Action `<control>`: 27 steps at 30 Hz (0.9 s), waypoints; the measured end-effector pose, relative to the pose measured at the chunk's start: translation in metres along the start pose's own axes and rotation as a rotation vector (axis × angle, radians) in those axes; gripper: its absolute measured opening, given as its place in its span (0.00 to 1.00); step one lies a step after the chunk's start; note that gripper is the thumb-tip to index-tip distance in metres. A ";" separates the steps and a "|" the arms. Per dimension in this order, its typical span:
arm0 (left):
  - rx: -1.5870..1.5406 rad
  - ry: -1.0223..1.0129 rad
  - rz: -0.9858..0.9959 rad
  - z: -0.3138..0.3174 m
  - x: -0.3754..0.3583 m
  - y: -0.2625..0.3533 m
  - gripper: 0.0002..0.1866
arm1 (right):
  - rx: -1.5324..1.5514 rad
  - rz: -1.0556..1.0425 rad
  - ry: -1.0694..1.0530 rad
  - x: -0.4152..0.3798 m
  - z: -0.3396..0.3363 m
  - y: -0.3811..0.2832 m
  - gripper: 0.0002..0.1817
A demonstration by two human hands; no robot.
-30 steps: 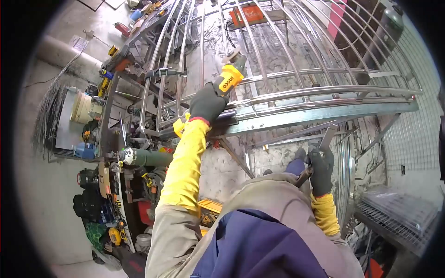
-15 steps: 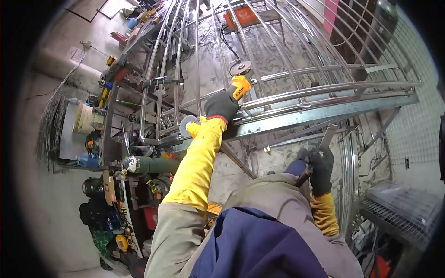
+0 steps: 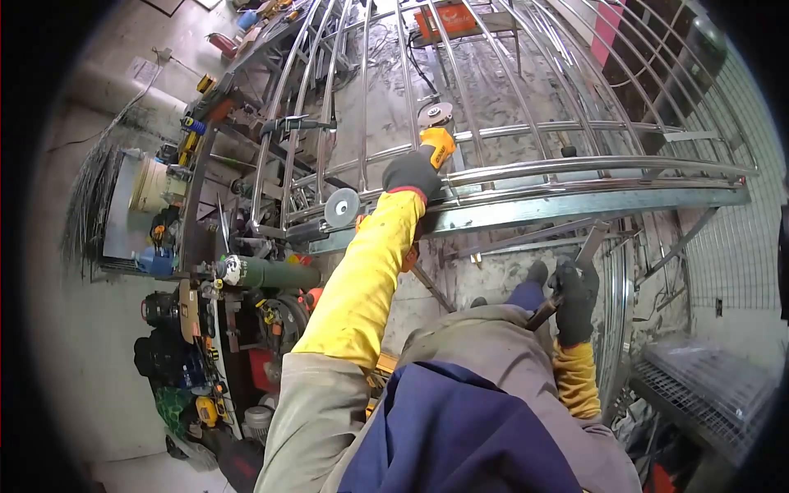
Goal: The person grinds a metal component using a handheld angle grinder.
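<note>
My left hand [image 3: 412, 172], in a black glove with a yellow sleeve, is closed around the body of a yellow angle grinder [image 3: 439, 145]. The grinder lies over the edge of a shiny metal railing frame [image 3: 526, 169], its disc end pointing away from me. Beside my left forearm a second tool shows a grey disc [image 3: 342, 208]; its body is partly behind the sleeve. My right hand [image 3: 575, 294], also black-gloved, grips a narrow metal bar [image 3: 593, 243] near my thigh. The bar is grey at its upper end and dark below.
A steel beam [image 3: 575, 207] supports the near side of the frame. A clamp [image 3: 297, 124] grips bars at the left. A green gas cylinder [image 3: 267, 273] lies to the left, near a cluttered bench. Wire racks [image 3: 699, 386] stand low right; an orange machine [image 3: 448, 20] sits beyond the bars.
The view has turned slightly. My left hand stays on the grinder, while the second tool's grey disc shows more fully beside the sleeve. My right hand keeps hold of the bar.
</note>
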State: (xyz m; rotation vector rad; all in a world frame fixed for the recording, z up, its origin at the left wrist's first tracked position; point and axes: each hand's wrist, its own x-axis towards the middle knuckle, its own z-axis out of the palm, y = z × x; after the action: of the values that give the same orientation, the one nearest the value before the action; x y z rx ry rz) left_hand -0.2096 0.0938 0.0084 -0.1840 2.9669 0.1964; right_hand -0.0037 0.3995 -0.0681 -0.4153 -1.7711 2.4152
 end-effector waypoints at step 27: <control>0.037 -0.141 0.003 -0.009 0.015 -0.011 0.35 | -0.077 -0.048 -0.023 0.000 -0.002 0.003 0.12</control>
State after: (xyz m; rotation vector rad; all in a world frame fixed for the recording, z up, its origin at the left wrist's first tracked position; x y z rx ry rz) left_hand -0.2243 0.0800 0.0133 -0.1544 2.8285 0.1478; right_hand -0.0033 0.4004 -0.0717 -0.3495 -1.8663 2.3348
